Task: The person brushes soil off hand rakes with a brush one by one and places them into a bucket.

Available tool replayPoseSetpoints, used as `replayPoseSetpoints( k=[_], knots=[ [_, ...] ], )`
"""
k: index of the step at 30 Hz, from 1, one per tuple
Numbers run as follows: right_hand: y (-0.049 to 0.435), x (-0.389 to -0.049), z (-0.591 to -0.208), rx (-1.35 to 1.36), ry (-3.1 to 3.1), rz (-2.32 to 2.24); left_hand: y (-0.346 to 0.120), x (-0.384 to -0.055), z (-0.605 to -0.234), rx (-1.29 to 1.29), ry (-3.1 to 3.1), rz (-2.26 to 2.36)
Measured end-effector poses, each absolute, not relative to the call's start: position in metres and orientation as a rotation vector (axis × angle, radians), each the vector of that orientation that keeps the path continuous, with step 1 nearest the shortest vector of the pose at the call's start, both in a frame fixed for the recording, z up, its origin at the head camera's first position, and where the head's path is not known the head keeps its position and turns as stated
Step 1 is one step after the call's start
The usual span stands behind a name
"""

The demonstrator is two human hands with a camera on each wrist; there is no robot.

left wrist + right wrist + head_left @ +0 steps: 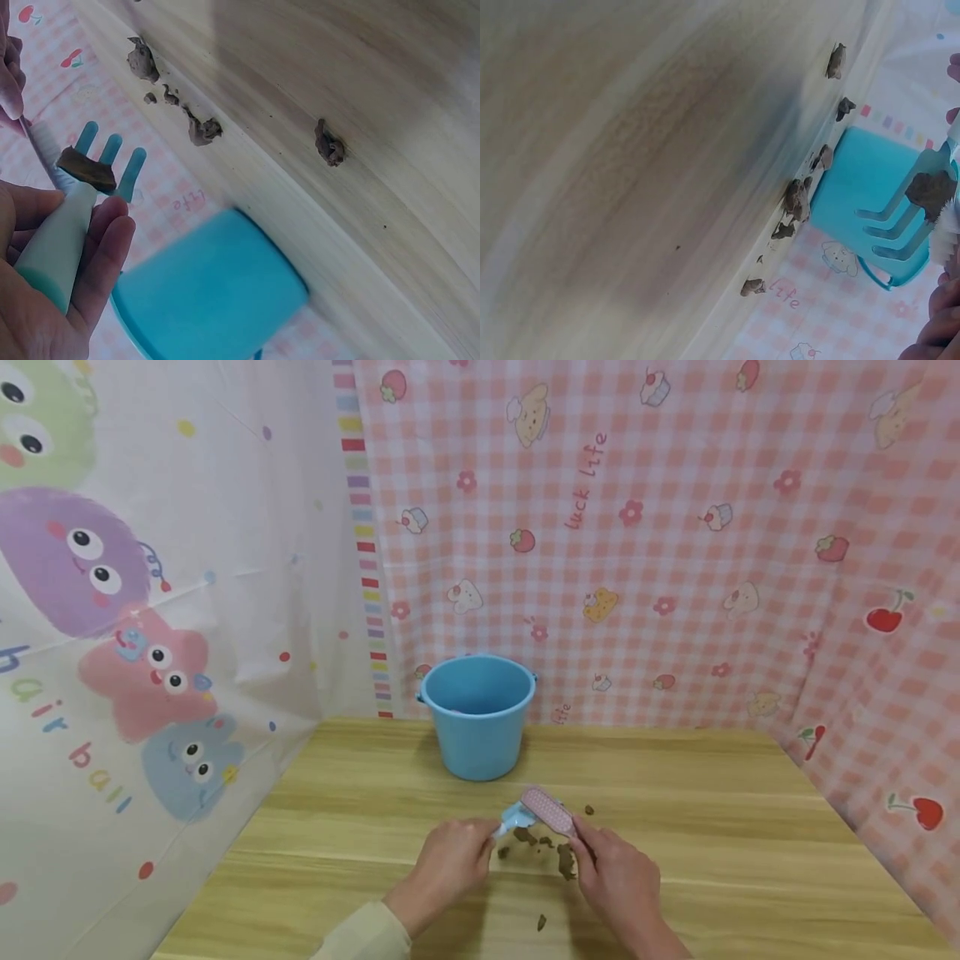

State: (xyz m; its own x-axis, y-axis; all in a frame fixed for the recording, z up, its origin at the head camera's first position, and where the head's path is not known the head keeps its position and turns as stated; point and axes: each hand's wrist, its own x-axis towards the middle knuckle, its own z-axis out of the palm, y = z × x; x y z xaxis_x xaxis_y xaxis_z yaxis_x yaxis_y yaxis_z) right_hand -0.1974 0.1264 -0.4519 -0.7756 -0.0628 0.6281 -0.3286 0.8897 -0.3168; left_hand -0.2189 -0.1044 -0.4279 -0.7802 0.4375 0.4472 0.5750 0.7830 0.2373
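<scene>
A small blue hand fork [130,171] with a pale handle is in my left hand [453,864], the fingers wrapped around the handle. On the base of its tines sits a brown lump [88,169] that looks like mud or clay. My right hand [621,875] grips a pink brush [550,812]; its white bristles [945,229] face the fork and are at or close against the lump. Under both tools, several brown clumps [566,862] lie scattered on the wooden table [712,827]. One small clump [542,922] lies nearer the front.
Just behind the hands a blue bucket [482,747] stands upright on the table; a little of something pinkish shows inside it. A pink checked cloth [637,568] hangs along the back and right. On the left hangs a white cloth [262,527] with cartoon figures.
</scene>
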Motion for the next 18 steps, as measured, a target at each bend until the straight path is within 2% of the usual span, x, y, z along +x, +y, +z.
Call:
replayPoseSetpoints(
  k=[18],
  knots=[
    [0.1314, -0.2035, -0.4486, 0.149, -2.583, 0.641, -0.1044, -0.2165, -0.429, -0.779, -2.604, -0.515]
  ],
)
